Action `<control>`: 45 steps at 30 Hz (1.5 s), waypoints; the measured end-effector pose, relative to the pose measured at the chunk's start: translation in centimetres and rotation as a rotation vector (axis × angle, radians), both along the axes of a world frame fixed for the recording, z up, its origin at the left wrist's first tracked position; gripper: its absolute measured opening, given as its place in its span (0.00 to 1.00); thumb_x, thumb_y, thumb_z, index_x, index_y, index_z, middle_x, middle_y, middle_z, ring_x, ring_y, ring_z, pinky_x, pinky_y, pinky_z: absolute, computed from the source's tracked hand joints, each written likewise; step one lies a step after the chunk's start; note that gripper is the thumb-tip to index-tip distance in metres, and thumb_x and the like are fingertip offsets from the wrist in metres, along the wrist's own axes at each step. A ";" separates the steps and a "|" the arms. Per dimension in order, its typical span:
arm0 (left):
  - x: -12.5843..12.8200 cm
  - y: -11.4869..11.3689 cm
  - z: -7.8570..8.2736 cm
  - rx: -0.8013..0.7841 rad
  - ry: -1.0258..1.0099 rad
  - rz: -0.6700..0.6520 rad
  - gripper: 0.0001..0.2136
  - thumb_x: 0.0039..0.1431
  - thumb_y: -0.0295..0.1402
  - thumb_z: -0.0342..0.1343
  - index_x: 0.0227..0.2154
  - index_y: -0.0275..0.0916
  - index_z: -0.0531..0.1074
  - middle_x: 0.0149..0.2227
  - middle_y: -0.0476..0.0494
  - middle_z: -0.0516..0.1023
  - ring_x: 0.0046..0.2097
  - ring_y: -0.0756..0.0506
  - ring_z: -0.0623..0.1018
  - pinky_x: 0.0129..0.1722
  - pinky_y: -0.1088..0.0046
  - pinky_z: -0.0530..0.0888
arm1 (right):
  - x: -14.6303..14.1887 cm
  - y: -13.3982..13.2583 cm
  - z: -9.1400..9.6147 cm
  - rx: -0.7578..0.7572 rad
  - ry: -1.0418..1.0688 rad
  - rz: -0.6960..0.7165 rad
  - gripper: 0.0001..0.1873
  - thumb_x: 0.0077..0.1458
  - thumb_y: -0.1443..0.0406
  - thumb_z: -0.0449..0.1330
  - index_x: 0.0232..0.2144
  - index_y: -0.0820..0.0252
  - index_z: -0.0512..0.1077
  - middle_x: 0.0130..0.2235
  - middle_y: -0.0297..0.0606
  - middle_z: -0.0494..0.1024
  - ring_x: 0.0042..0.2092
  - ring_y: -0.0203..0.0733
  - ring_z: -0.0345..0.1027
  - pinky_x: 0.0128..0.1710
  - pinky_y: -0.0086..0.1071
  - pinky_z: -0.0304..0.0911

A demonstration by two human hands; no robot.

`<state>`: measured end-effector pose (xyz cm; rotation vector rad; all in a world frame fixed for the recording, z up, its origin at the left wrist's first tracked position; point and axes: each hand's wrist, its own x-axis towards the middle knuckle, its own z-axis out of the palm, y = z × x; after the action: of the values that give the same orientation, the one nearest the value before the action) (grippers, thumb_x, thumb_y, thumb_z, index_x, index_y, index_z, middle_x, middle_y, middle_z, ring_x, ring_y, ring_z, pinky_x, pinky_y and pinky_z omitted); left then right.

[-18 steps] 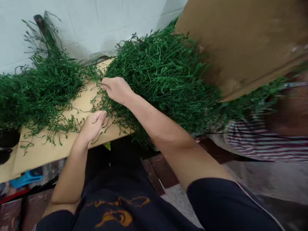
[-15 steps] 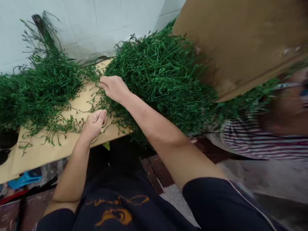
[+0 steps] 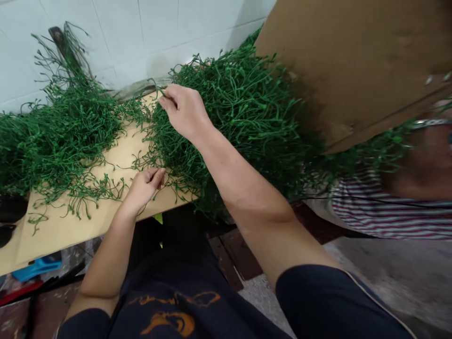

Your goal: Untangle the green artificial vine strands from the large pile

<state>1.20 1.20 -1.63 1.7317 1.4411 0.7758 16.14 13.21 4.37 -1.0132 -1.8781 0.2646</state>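
Slim, curved green plastic-looking stem (image 3: 154, 82), pinched upper-left of centre by right hand (image 3: 185, 110), perhaps for control beside bushy green heap (image 3: 240, 108); below, with left hand (image 3: 144, 188) curled together, contents unclear.

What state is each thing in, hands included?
Right hand: fingers pinched, apparently on a green stem
Green stem: bent
Left hand: closed, thumb against fingers; contents unclear
Right stem pile: heaped, tangled
Left stem pile: heaped, tangled
Cardboard sheet: flat, partly covered by stems
Large cardboard panel: tilted
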 end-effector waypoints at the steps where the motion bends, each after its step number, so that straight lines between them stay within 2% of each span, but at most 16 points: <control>1: 0.0 0.4 -0.2 0.028 0.048 0.000 0.19 0.59 0.44 0.44 0.19 0.37 0.65 0.20 0.50 0.66 0.25 0.51 0.67 0.29 0.75 0.64 | 0.2 -0.3 -0.2 -0.002 0.013 0.019 0.19 0.59 0.56 0.51 0.21 0.59 0.54 0.23 0.31 0.53 0.30 0.32 0.56 0.37 0.29 0.57; 7: -0.5 1.1 -1.3 0.237 0.317 0.062 0.13 0.59 0.39 0.46 0.26 0.38 0.71 0.28 0.45 0.75 0.33 0.48 0.73 0.33 0.73 0.67 | 1.4 -2.2 -1.8 -0.051 0.059 0.084 0.18 0.58 0.59 0.52 0.21 0.59 0.54 0.23 0.30 0.51 0.29 0.31 0.55 0.37 0.30 0.58; 10: -0.8 1.5 -1.7 0.234 0.319 0.059 0.14 0.58 0.40 0.47 0.30 0.38 0.73 0.30 0.44 0.77 0.34 0.46 0.75 0.35 0.72 0.69 | 1.2 -3.0 -2.1 -0.072 0.049 0.081 0.18 0.58 0.62 0.53 0.20 0.59 0.52 0.22 0.29 0.51 0.27 0.30 0.52 0.34 0.29 0.56; 13: -1.0 1.6 -1.8 0.196 0.280 0.112 0.16 0.58 0.40 0.47 0.39 0.37 0.75 0.38 0.41 0.79 0.40 0.44 0.76 0.41 0.69 0.71 | 1.0 -3.4 -2.3 -0.095 0.021 0.061 0.17 0.57 0.65 0.53 0.20 0.59 0.51 0.21 0.29 0.51 0.26 0.30 0.49 0.33 0.29 0.54; 17: -1.3 0.9 -0.9 0.202 0.312 0.200 0.19 0.60 0.41 0.45 0.46 0.36 0.72 0.43 0.38 0.78 0.43 0.42 0.76 0.46 0.63 0.71 | 0.9 -3.9 -2.4 -0.113 -0.009 0.046 0.15 0.57 0.66 0.52 0.21 0.59 0.52 0.22 0.29 0.53 0.27 0.31 0.50 0.32 0.30 0.52; 20: -1.0 0.4 0.2 0.360 0.307 0.278 0.23 0.59 0.45 0.46 0.52 0.35 0.67 0.49 0.35 0.73 0.44 0.42 0.76 0.46 0.62 0.71 | 0.6 -4.4 -2.3 -0.126 -0.016 0.060 0.15 0.57 0.65 0.52 0.21 0.59 0.52 0.22 0.30 0.53 0.27 0.32 0.51 0.32 0.30 0.51; 23: 0.0 0.8 0.9 0.532 0.288 0.218 0.29 0.55 0.49 0.51 0.55 0.35 0.62 0.52 0.34 0.70 0.47 0.42 0.73 0.48 0.63 0.70 | -0.1 -4.7 -2.3 -0.127 -0.002 0.097 0.14 0.57 0.65 0.52 0.22 0.59 0.53 0.22 0.29 0.54 0.27 0.31 0.50 0.32 0.29 0.51; 25: 0.5 1.5 0.9 0.561 0.299 0.127 0.24 0.57 0.46 0.49 0.51 0.35 0.66 0.46 0.36 0.73 0.46 0.43 0.73 0.47 0.64 0.69 | -0.4 -4.8 -2.3 -0.127 0.009 0.117 0.14 0.57 0.64 0.52 0.22 0.59 0.54 0.22 0.29 0.55 0.27 0.31 0.49 0.31 0.29 0.51; 27: 0.7 1.8 0.8 0.539 0.312 0.096 0.16 0.61 0.42 0.44 0.39 0.36 0.71 0.37 0.41 0.75 0.41 0.44 0.73 0.44 0.66 0.68 | -0.4 -4.5 -2.6 -0.133 0.015 0.115 0.14 0.57 0.64 0.51 0.22 0.59 0.54 0.22 0.29 0.55 0.27 0.31 0.49 0.31 0.29 0.51; 29: 0.9 1.6 0.8 0.495 0.328 0.084 0.16 0.62 0.38 0.41 0.27 0.38 0.70 0.28 0.44 0.73 0.35 0.46 0.72 0.39 0.68 0.68 | 0.0 -4.1 -2.9 -0.140 0.026 0.091 0.14 0.57 0.64 0.51 0.21 0.59 0.54 0.22 0.30 0.55 0.27 0.32 0.49 0.31 0.29 0.51; 31: 1.0 0.8 0.8 0.466 0.336 0.022 0.15 0.61 0.35 0.42 0.21 0.39 0.66 0.23 0.46 0.69 0.32 0.47 0.70 0.36 0.70 0.66 | 0.3 -3.7 -3.3 -0.145 0.039 0.069 0.15 0.58 0.63 0.50 0.21 0.58 0.54 0.22 0.30 0.55 0.27 0.32 0.50 0.31 0.29 0.52; 34: 1.3 -0.3 1.0 0.471 0.286 -0.037 0.13 0.59 0.32 0.43 0.19 0.39 0.61 0.21 0.47 0.67 0.29 0.48 0.67 0.34 0.70 0.64 | -0.2 -3.7 -3.3 -0.133 0.041 0.047 0.16 0.59 0.61 0.49 0.21 0.58 0.54 0.21 0.30 0.54 0.28 0.33 0.52 0.32 0.29 0.53; 37: 1.2 -0.9 1.2 0.507 0.220 0.015 0.14 0.59 0.33 0.42 0.18 0.40 0.60 0.21 0.47 0.66 0.28 0.48 0.67 0.32 0.71 0.63 | -1.7 -3.8 -2.8 -0.109 0.027 0.016 0.16 0.60 0.59 0.47 0.22 0.58 0.56 0.22 0.31 0.54 0.29 0.33 0.55 0.33 0.29 0.55; 40: 1.0 -2.0 1.7 0.572 0.169 0.044 0.15 0.60 0.33 0.42 0.18 0.40 0.61 0.21 0.47 0.66 0.27 0.48 0.67 0.31 0.70 0.63 | -2.4 -2.6 -2.2 -0.099 0.024 -0.051 0.14 0.61 0.61 0.47 0.23 0.58 0.58 0.23 0.31 0.56 0.30 0.34 0.57 0.35 0.29 0.56; 43: 0.9 -3.8 2.1 0.658 0.122 -0.148 0.14 0.59 0.30 0.42 0.19 0.40 0.62 0.21 0.47 0.69 0.27 0.49 0.68 0.31 0.71 0.64 | -1.1 -0.1 -2.1 -0.091 0.116 -0.188 0.15 0.61 0.62 0.47 0.23 0.59 0.57 0.24 0.32 0.58 0.31 0.34 0.58 0.37 0.31 0.57; 45: 0.7 -4.4 2.1 0.650 0.137 -0.291 0.13 0.59 0.28 0.42 0.20 0.39 0.64 0.21 0.47 0.70 0.27 0.50 0.69 0.31 0.72 0.65 | 0.4 1.4 -1.9 -0.045 0.196 -0.195 0.17 0.62 0.58 0.45 0.23 0.59 0.57 0.25 0.32 0.58 0.32 0.34 0.59 0.37 0.31 0.58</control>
<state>1.94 -3.20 0.49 2.4572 1.0364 1.0517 16.53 14.60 2.46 -1.1499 -1.5922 0.2817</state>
